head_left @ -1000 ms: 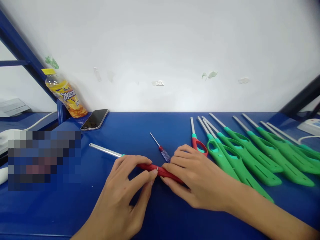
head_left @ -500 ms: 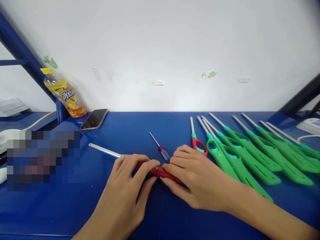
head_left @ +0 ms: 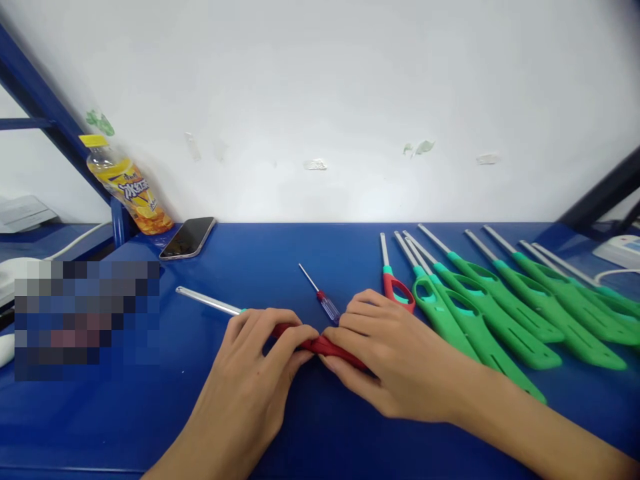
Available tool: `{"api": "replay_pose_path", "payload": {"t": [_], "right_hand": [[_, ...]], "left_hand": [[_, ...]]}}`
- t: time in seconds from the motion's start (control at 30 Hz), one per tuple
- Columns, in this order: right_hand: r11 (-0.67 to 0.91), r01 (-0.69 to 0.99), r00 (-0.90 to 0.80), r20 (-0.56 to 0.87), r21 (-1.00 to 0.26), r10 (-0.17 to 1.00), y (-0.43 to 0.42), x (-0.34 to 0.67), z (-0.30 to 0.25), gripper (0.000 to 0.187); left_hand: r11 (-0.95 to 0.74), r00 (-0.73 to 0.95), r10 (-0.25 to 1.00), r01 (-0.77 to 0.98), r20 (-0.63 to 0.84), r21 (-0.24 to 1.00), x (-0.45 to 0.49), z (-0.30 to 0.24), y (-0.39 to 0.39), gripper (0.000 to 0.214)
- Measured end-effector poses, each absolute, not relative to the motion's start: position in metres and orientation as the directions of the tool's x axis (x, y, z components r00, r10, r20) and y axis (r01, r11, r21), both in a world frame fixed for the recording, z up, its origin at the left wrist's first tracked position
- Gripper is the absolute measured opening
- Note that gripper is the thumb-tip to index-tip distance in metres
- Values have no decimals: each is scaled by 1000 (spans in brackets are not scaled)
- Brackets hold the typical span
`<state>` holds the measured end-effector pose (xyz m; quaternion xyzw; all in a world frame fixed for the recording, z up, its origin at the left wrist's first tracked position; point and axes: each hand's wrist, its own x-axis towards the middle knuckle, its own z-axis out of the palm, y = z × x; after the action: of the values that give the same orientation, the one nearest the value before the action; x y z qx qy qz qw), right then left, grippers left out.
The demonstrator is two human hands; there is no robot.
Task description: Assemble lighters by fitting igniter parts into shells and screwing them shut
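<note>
Both hands grip one red long-necked lighter (head_left: 345, 352), which lies crosswise with its metal tube pointing to the left. My left hand (head_left: 260, 363) wraps the trigger end, its thumb and forefinger pinching near the middle of the handle. Around the rear of the handle, my right hand (head_left: 385, 353) is closed, its fingertips nearly touching the left ones. Fingers cover most of the red body. Just beyond the right hand lies a small screwdriver (head_left: 327, 308) with a clear purple and red handle. A second red lighter (head_left: 399, 293) rests partly behind the right hand.
Several green long-necked lighters (head_left: 505, 300) lie in a row on the right of the blue table (head_left: 250, 260). At the back left are a phone (head_left: 189, 238) and a drink bottle (head_left: 131, 190) with a yellow cap. A white wall (head_left: 320, 100) stands behind.
My left thumb has drawn in slightly under the forefinger at the middle of the red handle. The lighter and my right hand stay almost in place.
</note>
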<state>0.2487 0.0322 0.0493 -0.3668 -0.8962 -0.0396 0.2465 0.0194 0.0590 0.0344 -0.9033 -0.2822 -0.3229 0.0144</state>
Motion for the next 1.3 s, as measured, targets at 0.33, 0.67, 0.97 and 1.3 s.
{"api": "replay_pose_path", "payload": {"t": [0.33, 0.67, 0.97, 1.3], "right_hand": [[721, 683, -608, 453, -121, 652, 32, 247, 50, 32], [724, 678, -619, 436, -122, 653, 32, 248, 50, 33], [724, 680, -618, 445, -111, 648, 32, 248, 49, 32], [722, 681, -616, 438, -120, 655, 32, 248, 51, 31]], "left_hand": [[-830, 623, 533, 517, 572, 210, 19, 36, 58, 19], [-825, 613, 544, 515, 573, 232, 18, 33, 60, 19], [-825, 617, 539, 524, 573, 212, 18, 34, 60, 18], [-832, 601, 526, 510, 601, 218, 18, 35, 59, 17]]}}
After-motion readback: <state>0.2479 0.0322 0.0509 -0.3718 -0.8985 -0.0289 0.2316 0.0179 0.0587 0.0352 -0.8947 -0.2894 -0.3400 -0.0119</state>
